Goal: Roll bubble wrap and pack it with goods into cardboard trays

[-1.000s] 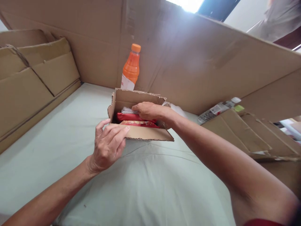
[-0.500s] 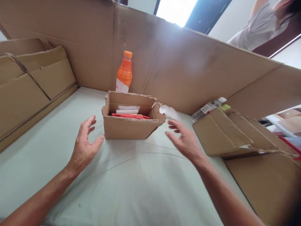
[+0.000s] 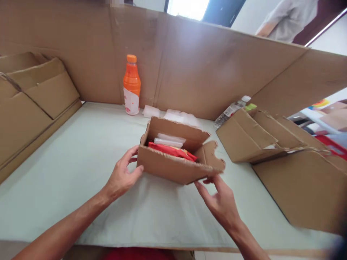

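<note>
An open-topped cardboard box with ragged cut edges sits at an angle before me. Inside it stand a red packet and white, clear-wrapped packs. My left hand grips the box's left end, thumb on the front face and fingers behind the corner. At the right end, my right hand holds the lower corner, its fingers partly hidden under the projecting edge. Behind the box, an orange drink bottle with a white label stands upright, near several white packs lying flat.
Cardboard walls close off the back of the cloth-covered table. A large carton stands left, with more cartons at right. A clear bottle leans behind the right ones. A person in a grey shirt is beyond the wall.
Both hands have closed in from apart onto the box's ends. The box has come nearer and turned, its right end swinging toward me. More of the orange bottle and white packs now shows.
</note>
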### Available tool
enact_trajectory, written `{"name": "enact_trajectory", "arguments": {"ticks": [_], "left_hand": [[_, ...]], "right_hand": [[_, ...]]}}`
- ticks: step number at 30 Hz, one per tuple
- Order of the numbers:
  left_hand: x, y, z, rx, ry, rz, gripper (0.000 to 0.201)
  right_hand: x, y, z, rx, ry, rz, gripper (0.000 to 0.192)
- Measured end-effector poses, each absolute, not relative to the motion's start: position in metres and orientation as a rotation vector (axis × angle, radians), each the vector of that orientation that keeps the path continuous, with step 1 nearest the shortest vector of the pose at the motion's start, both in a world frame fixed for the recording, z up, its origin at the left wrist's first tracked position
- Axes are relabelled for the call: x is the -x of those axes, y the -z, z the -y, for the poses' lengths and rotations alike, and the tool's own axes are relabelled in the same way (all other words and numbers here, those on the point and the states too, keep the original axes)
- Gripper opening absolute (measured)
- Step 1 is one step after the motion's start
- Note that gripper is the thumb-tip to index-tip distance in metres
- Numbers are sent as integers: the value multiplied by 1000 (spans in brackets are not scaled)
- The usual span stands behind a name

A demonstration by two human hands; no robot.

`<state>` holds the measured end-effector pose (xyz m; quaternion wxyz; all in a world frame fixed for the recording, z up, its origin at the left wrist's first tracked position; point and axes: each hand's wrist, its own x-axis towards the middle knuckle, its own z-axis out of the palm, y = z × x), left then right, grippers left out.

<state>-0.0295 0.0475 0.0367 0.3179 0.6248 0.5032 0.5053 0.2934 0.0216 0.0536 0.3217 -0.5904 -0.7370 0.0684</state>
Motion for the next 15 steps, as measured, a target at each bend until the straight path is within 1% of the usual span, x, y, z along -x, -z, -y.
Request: {"name": "enact_trajectory", "arguments": {"ticks": [1, 2, 4, 6, 8, 11, 13, 15], "left_hand": [[27, -36, -39, -1686, -1299, -1314, 49], [26, -35, -33, -1728, -1274, -1325, 46], [27, -33, -25, -1783, -1241, -1401, 41], [28, -30, -22, -1764, -1171, -1486, 40], [28, -27, -21, -1688, -1086, -1512, 43], [25, -19, -21, -1562, -992, -1498, 52], [21, -15, -22, -1488, -970, -1518, 58], [13, -12, -25, -1429, -944, -1516, 64]], "right_hand": [[-308, -49, 0, 1570, -138, 1934, 23], [-320, -44, 17, 1588, -132, 1932, 32], [-337, -34, 37, 1614, -221, 1908, 67], [-346, -25, 36, 1591, -396, 1864, 102], [-346, -16, 20, 1503, -566, 1835, 122], [-337, -5, -11, 1334, -753, 1815, 137], [-331, -1, -25, 1250, -804, 1759, 139], [-331, 2, -28, 1213, -793, 1689, 136]]}}
